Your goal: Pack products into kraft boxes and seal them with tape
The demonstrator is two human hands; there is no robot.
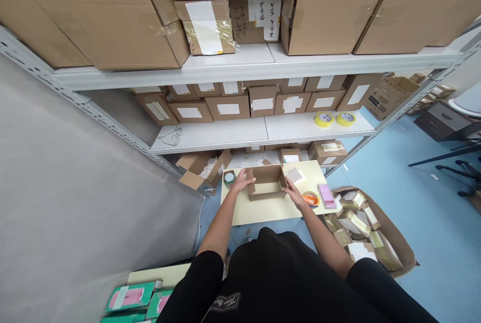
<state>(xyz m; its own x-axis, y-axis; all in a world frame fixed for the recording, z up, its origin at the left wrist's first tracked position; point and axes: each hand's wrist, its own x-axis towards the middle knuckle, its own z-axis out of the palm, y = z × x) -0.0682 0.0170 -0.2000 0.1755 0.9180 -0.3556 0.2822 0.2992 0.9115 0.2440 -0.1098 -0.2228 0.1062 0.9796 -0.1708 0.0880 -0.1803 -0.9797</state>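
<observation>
Left hand (243, 181) and right hand (293, 194) pinch the open cardboard carton (267, 195) at its 9 and 3 o'clock, likely to hold it square over the worktop (255, 212)

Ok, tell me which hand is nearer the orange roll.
Right: the right hand is just beside the orange roll; the left hand is across the open box from it.

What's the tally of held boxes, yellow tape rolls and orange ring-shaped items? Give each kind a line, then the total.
Brown box between left hand and right hand: 1
Yellow tape rolls on the shelf: 2
Orange ring-shaped item on the table: 1
Total: 4
</observation>
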